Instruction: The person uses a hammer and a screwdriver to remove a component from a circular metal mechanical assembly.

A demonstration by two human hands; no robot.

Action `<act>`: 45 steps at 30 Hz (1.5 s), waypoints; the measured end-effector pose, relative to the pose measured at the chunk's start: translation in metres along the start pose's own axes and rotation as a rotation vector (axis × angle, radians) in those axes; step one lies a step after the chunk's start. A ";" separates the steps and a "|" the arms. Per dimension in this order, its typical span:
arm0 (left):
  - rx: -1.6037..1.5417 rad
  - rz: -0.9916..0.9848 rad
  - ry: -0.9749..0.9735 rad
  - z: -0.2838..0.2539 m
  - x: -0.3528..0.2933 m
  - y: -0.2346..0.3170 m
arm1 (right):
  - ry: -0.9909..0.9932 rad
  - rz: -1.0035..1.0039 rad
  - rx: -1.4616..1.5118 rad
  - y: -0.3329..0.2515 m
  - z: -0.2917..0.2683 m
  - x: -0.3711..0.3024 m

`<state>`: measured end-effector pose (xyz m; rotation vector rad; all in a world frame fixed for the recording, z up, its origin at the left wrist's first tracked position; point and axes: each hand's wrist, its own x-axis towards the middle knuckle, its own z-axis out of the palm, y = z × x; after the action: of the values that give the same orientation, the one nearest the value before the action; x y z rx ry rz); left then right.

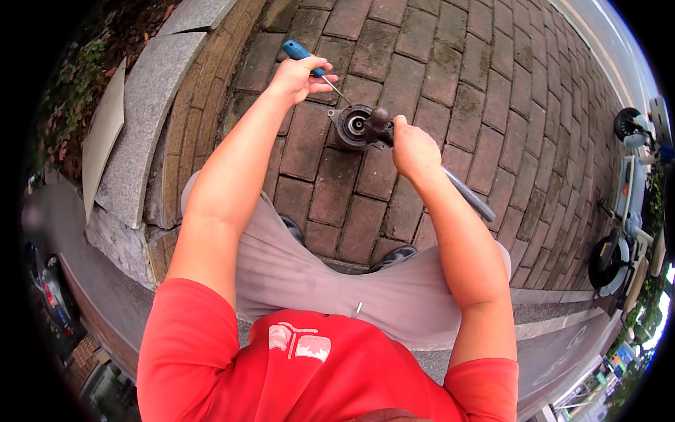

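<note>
My left hand (298, 79) grips a screwdriver (297, 51) with a blue handle, its thin shaft slanting down to the right. The shaft's tip reaches the upper rim of a round dark metal housing (349, 135) on the bricks; whether it touches cannot be made out. A ring-shaped opening shows in the housing's middle, and a small lug sticks out at its left. My right hand (416, 148) is closed around a hammer (380, 117) near its head. The head hangs over the housing's right side and hides part of it. The grey handle runs back under my right forearm.
Red-brown paving bricks (485, 98) spread around the housing. Stone kerb slabs (151, 105) and plants border the left. My shoes (394, 257) stand just below the housing. Parked scooters (619, 211) line the far right.
</note>
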<state>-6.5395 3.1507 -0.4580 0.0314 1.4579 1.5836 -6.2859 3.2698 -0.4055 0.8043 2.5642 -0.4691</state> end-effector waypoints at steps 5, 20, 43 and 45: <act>0.271 0.089 -0.067 0.029 -0.018 0.012 | 0.017 -0.006 0.024 0.004 0.000 0.001; 0.410 0.156 -0.121 0.045 -0.031 0.017 | 0.031 -0.005 0.057 0.006 0.005 0.003; 0.546 0.204 -0.092 0.058 -0.035 0.012 | -0.009 0.013 0.054 0.004 0.001 0.003; 0.579 0.211 -0.111 0.061 -0.035 0.011 | -0.004 0.013 0.061 0.004 0.001 0.003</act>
<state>-6.4918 3.1764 -0.4123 0.6148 1.8207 1.2445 -6.2858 3.2738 -0.4089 0.8397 2.5509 -0.5467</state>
